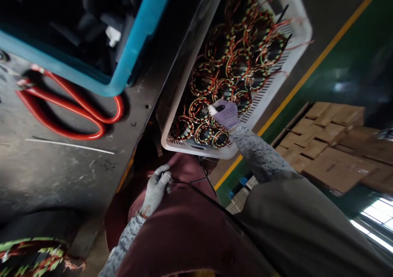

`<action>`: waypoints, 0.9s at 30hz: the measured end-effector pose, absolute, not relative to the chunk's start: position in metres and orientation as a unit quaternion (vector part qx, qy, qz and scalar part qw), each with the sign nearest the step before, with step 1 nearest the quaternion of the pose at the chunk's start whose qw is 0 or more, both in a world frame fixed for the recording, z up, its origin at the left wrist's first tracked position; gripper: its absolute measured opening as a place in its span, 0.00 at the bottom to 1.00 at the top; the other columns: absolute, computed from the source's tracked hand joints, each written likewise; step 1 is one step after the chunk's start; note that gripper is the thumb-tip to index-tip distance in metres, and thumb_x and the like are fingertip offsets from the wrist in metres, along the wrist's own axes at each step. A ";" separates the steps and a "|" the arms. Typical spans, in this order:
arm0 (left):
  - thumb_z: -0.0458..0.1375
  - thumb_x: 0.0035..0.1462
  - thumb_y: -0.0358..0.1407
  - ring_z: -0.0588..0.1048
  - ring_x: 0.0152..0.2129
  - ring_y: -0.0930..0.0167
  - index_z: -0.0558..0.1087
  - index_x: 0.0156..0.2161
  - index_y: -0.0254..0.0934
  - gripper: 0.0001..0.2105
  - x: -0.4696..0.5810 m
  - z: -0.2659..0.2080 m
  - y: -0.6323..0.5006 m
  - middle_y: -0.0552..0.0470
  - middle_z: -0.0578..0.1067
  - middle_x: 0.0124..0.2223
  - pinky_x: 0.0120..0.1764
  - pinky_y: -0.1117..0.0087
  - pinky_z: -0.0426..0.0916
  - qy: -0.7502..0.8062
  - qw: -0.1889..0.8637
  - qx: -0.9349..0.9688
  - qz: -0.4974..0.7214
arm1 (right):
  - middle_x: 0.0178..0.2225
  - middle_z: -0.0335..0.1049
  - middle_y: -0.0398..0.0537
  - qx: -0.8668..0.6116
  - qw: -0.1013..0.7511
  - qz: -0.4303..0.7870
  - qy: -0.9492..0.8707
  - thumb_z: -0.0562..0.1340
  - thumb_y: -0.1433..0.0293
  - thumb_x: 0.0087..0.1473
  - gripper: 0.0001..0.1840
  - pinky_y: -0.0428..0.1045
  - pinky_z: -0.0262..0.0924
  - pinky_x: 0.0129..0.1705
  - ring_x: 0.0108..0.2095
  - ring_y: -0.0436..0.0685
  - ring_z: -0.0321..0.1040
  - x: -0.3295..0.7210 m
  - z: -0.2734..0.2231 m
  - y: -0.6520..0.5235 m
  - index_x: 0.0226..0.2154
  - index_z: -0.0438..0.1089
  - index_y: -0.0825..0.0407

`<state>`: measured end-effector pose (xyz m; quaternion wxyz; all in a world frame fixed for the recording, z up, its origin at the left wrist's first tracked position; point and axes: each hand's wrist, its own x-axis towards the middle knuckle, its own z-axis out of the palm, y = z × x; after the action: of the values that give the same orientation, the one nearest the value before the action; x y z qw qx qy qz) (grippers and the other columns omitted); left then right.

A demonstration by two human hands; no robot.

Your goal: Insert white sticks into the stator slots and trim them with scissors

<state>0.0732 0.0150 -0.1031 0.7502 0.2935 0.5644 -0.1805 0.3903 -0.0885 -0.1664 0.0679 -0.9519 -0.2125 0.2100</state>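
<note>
About a dozen or more wire-wound rings (238,66) are packed closely in a long white crate (264,99), which is set slantwise from the upper centre of the frame to just below its middle. Each ring is bound in red-orange and yellow-green around a dark grey, hollow core. Most are seated with their round openings turned upward, rims touching or nearly so. Three are lined up along the crate's near end. Toward the upper right, loose reddish leads (296,45) are trailed over the crate's edge, and thin black lengths (282,14) are seen jutting among them. The uppermost rings are left blurred and dim.
</note>
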 end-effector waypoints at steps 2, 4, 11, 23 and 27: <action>0.62 0.45 0.47 0.61 0.13 0.80 0.66 0.47 0.32 0.28 0.078 -0.102 0.014 0.61 0.67 0.21 0.19 0.77 0.59 0.565 0.750 0.296 -0.178 | 0.25 0.72 0.47 -0.949 0.043 0.213 -0.230 0.61 0.60 0.49 0.12 0.51 0.61 0.36 0.30 0.58 0.69 0.387 -0.172 -0.087 0.25 0.70 0.52; 0.62 0.45 0.47 0.61 0.14 0.80 0.67 0.47 0.32 0.27 0.082 -0.102 0.014 0.61 0.67 0.21 0.19 0.76 0.59 0.570 0.746 0.296 -0.175 | 0.26 0.73 0.48 -0.943 0.017 0.229 -0.240 0.60 0.60 0.49 0.12 0.51 0.60 0.36 0.31 0.58 0.69 0.383 -0.176 -0.084 0.26 0.71 0.52; 0.63 0.43 0.47 0.61 0.13 0.80 0.66 0.47 0.33 0.28 0.086 -0.102 0.010 0.61 0.68 0.21 0.19 0.76 0.59 0.587 0.740 0.287 -0.161 | 0.25 0.72 0.49 -0.930 -0.010 0.263 -0.258 0.59 0.61 0.50 0.12 0.53 0.60 0.37 0.31 0.59 0.69 0.387 -0.167 -0.081 0.25 0.71 0.52; 0.65 0.41 0.48 0.60 0.12 0.80 0.66 0.49 0.34 0.31 0.107 -0.106 -0.008 0.62 0.66 0.19 0.16 0.79 0.56 0.586 0.741 0.270 -0.184 | 0.21 0.71 0.45 -0.959 0.084 0.236 -0.130 0.60 0.60 0.44 0.11 0.50 0.60 0.32 0.26 0.55 0.66 0.409 -0.167 -0.183 0.19 0.66 0.50; 0.65 0.41 0.47 0.59 0.12 0.80 0.66 0.48 0.34 0.30 0.111 -0.110 -0.014 0.62 0.66 0.20 0.17 0.78 0.56 0.594 0.741 0.260 -0.178 | 0.21 0.71 0.46 -0.951 0.043 0.255 -0.172 0.60 0.62 0.44 0.10 0.51 0.61 0.35 0.28 0.57 0.68 0.404 -0.177 -0.181 0.20 0.68 0.50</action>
<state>0.1107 -0.0144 -0.1102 0.7407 0.2595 0.5936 -0.1779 0.4045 -0.1811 -0.1769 0.0425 -0.9508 -0.1716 0.2545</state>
